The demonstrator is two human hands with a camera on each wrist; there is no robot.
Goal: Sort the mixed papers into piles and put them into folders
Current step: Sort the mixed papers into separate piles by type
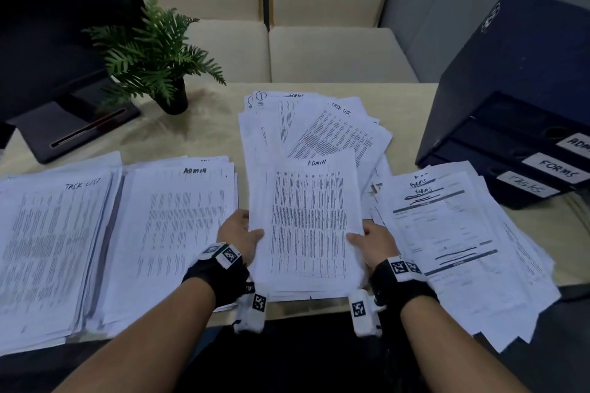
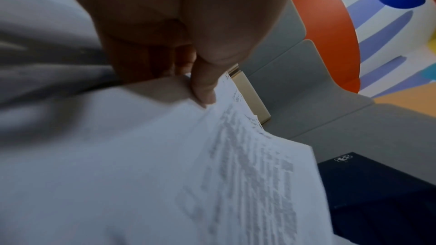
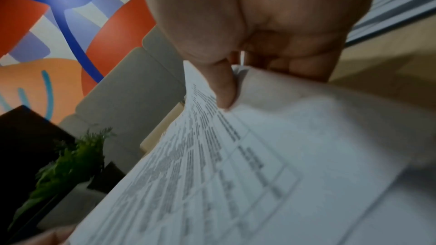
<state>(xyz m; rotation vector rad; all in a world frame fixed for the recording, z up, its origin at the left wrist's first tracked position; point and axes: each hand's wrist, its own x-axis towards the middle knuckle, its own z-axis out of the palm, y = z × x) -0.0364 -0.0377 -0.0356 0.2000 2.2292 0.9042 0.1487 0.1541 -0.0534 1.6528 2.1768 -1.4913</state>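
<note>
Both hands hold a sheaf of printed sheets headed ADMIN (image 1: 308, 220) over the table's near middle. My left hand (image 1: 241, 234) pinches its left edge, thumb on top (image 2: 202, 88). On the right edge, my right hand (image 1: 367, 238) grips with the thumb (image 3: 225, 88) over the print. Behind it lies a fanned mixed heap (image 1: 319, 124) with FORMS and TASK LIST sheets. A TASK LIST pile (image 1: 48, 246) and an ADMIN pile (image 1: 178, 226) lie at left, a FORMS pile (image 1: 453, 239) at right. Dark folders (image 1: 542, 166) labelled ADMIN, FORMS, TASKS are stacked far right.
A potted fern (image 1: 159, 57) stands at the back left beside a dark monitor base (image 1: 73, 128). A dark box (image 1: 517, 57) sits on the folders. Cream seats (image 1: 335, 51) lie beyond the table's far edge. The FORMS pile overhangs the near edge.
</note>
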